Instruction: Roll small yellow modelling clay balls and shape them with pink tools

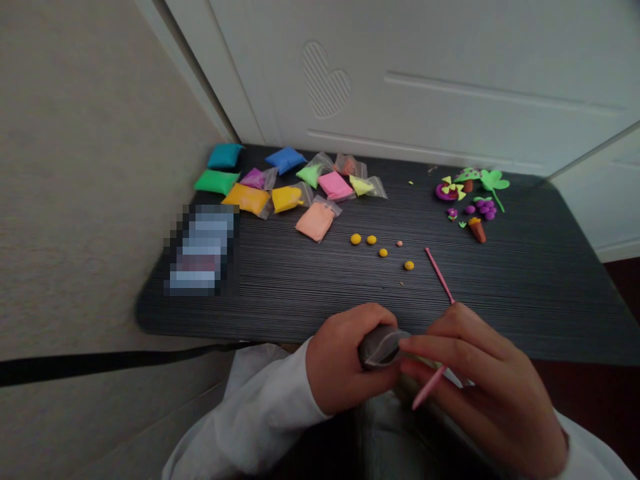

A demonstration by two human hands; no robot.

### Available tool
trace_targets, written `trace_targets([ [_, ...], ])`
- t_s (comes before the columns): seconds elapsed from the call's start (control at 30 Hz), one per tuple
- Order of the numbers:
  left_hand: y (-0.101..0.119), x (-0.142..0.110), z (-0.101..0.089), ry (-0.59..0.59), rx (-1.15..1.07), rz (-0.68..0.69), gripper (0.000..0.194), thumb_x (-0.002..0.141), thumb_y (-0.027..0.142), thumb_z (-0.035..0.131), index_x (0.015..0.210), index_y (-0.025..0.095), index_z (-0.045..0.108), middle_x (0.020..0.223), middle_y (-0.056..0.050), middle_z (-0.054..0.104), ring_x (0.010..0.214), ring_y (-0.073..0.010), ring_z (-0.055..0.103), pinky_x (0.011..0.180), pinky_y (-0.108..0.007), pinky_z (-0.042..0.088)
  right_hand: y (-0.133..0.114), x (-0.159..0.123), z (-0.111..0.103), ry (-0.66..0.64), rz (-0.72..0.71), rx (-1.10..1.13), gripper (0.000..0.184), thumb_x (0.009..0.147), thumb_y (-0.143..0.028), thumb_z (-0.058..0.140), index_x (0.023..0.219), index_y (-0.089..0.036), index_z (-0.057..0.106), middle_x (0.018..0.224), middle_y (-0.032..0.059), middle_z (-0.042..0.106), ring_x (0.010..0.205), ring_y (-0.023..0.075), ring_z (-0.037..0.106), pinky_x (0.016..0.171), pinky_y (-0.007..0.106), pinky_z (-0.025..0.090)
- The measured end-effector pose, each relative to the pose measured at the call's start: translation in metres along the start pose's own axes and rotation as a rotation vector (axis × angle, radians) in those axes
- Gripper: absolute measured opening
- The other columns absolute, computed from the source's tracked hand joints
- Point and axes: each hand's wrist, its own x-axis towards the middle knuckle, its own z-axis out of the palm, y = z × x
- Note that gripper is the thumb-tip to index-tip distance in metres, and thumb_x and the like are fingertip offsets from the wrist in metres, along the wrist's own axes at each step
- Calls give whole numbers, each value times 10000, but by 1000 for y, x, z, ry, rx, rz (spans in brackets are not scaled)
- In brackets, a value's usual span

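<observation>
Far left of the dark zip bag (373,348), clay packets (315,222) lie beyond it on the dark tabletop (280,293). Just left of bag: left hand (330,363), closed round its body, the nearer grip. Bag sits between the hands, mouth turned right toward the other fingertips; full long axis can't be read, the hand covers too much. Straight beyond bag: yellow balls (383,253). Right of bag: pink stick (429,388) held in right hand (500,393), slanting down-left, tip below the mouth. That hand's fingertips touch the bag rim; can't tell if they pinch it. Beyond bag, to the right: pink tool (440,275), then purple clay balls (486,207)
</observation>
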Motion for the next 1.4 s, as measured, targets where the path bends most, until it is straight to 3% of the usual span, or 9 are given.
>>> trace_targets([
  [0.1, -2, 1, -2, 2, 50, 11, 173, 677, 265, 608, 797, 179, 518, 721, -5, 582, 649, -126, 528, 586, -232, 408, 0, 1, 2, -18, 27, -13, 270, 743, -108, 585, 996, -199, 577, 766, 15, 613, 663, 124, 531, 594, 275, 427],
  [0.2, -3, 0, -3, 9, 91, 34, 154, 680, 260, 599, 787, 181, 522, 715, -8, 576, 647, -128, 517, 588, -236, 400, -1, 4, 3, -50, 44, -19, 177, 747, -76, 553, 870, -201, 581, 721, -1, 604, 639, 122, 504, 584, 271, 395],
  [0.37, -2, -1, -4, 43, 13, -48, 213, 679, 339, 626, 738, 182, 495, 683, 12, 550, 626, -119, 499, 570, -228, 378, -7, 8, 2, -87, -54, -33, 151, 743, -49, 518, 799, -183, 559, 665, -19, 589, 567, 107, 481, 568, 284, 351],
  [0.47, -1, 0, -5, -9, -40, -109, 221, 647, 317, 657, 729, 182, 503, 663, 33, 538, 612, -110, 493, 566, -220, 371, -9, 10, -1, -112, -104, -73, 102, 773, -103, 518, 799, -185, 572, 634, -23, 588, 539, 106, 481, 555, 288, 344],
  [0.63, 0, 2, -7, -86, -27, -118, 233, 601, 254, 687, 747, 183, 519, 669, 43, 547, 610, -108, 497, 571, -219, 371, -7, 11, -3, -17, -128, -149, 109, 802, -137, 509, 754, -197, 587, 701, -16, 644, 555, 98, 523, 550, 274, 359],
  [0.9, 0, -1, -4, -16, 55, -63, 223, 634, 300, 670, 756, 180, 526, 703, 16, 561, 650, -129, 515, 594, -238, 378, -3, 11, 3, 19, -182, -66, 80, 764, -149, 593, 843, -159, 590, 748, -8, 679, 624, 89, 575, 619, 266, 391],
  [1.1, 0, -1, -3, -9, 129, -21, 165, 652, 260, 625, 741, 194, 502, 686, 18, 562, 628, -127, 511, 592, -241, 388, -9, 9, 2, -84, -103, 12, 163, 846, -143, 443, 755, -193, 569, 720, -27, 662, 568, 84, 551, 625, 283, 391],
  [1.27, -3, 3, 1, -63, 142, 18, 127, 660, 230, 592, 736, 192, 497, 668, 19, 558, 604, -119, 504, 570, -233, 388, -8, 6, 0, -136, -114, 42, 166, 861, -145, 434, 760, -190, 558, 711, -19, 653, 587, 79, 555, 627, 268, 407],
  [1.4, -8, 4, 2, -102, 64, -9, 171, 655, 242, 629, 762, 179, 512, 700, 16, 568, 622, -111, 515, 580, -221, 401, -2, -5, -14, -77, -76, 41, 159, 867, -243, 452, 953, -197, 577, 834, 18, 630, 729, 101, 573, 667, 245, 439],
])
